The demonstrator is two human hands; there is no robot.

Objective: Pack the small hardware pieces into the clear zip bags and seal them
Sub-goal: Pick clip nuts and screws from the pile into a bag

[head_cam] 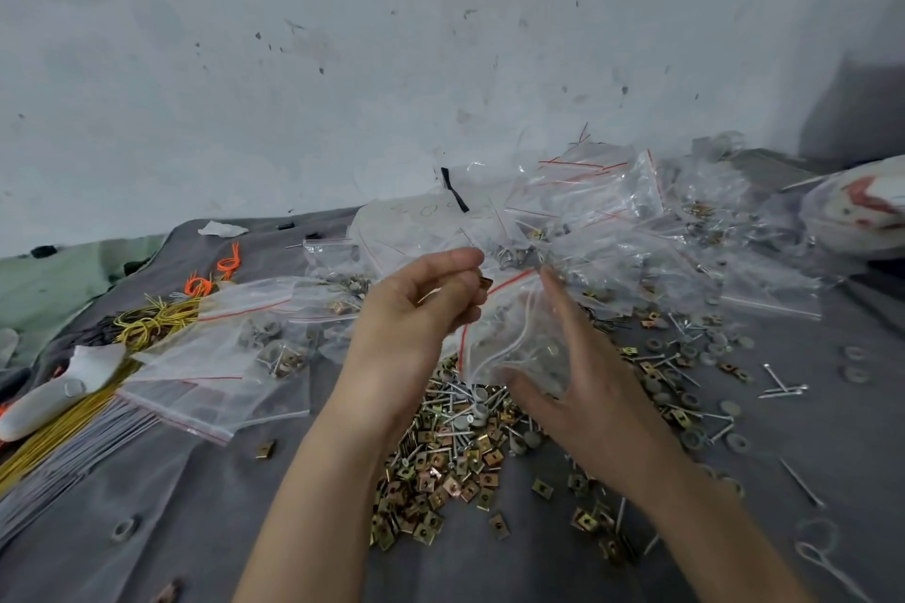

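one wide-angle view from the person's head faces forward and down, close above the left hand (416,309) and right hand (578,387), over grey cloth (196,529) toward a pale wall (343,64).

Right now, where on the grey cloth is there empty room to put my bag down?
Best is the bare grey cloth near you on the left, between the flat zip bags and the brass clip pile. A smaller patch lies at the back left by the orange cords. The middle and the filled-bag heap on the right are crowded.
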